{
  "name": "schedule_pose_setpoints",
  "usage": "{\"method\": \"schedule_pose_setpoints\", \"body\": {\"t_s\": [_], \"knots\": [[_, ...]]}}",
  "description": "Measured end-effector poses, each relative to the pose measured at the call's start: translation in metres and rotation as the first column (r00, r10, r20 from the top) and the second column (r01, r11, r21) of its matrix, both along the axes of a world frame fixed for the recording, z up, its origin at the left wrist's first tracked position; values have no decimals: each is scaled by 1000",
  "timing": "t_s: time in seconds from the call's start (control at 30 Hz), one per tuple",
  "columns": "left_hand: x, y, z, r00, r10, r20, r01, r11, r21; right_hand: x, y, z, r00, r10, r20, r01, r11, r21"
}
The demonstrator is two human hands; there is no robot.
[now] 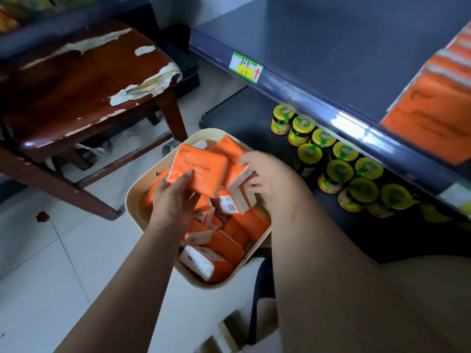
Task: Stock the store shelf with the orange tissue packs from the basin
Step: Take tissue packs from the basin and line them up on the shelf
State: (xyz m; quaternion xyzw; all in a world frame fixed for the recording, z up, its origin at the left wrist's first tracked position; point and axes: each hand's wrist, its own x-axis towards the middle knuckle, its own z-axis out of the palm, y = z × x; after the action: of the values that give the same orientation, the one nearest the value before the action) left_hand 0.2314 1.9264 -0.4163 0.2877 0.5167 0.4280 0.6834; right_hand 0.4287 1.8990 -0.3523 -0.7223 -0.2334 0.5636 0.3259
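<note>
A cream basin (135,200) on the floor holds several orange tissue packs (229,240) in a loose heap. My left hand (173,197) grips one orange tissue pack (201,171) by its near edge, lifted above the heap. My right hand (265,174) pinches another pack (242,178) at the basin's right side. The dark blue store shelf (344,54) runs across the upper right, with a row of orange packs (438,105) standing at its right end.
A worn brown wooden stool (84,80) stands left of the basin. Several yellow-lidded jars (339,169) fill the lower shelf under the shelf's front rail. A price tag (246,68) is stuck on that rail. White floor tiles (51,263) spread to the left.
</note>
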Motion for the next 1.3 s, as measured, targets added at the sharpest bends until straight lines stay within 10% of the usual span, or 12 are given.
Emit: {"method": "schedule_pose_setpoints", "body": {"t_s": [0.33,0.77,1.3], "knots": [[-1,-19,55,981,50,187,-37,997,-71,14,-49,65,995,-103,-2,102,983,155],[53,-68,148,940,-323,110,297,933,203,58,-152,157,951,-288,112,218,883,415],[246,-232,212,536,-824,-184,715,327,618,154,-440,204,675,-677,292,429,683,591]]}}
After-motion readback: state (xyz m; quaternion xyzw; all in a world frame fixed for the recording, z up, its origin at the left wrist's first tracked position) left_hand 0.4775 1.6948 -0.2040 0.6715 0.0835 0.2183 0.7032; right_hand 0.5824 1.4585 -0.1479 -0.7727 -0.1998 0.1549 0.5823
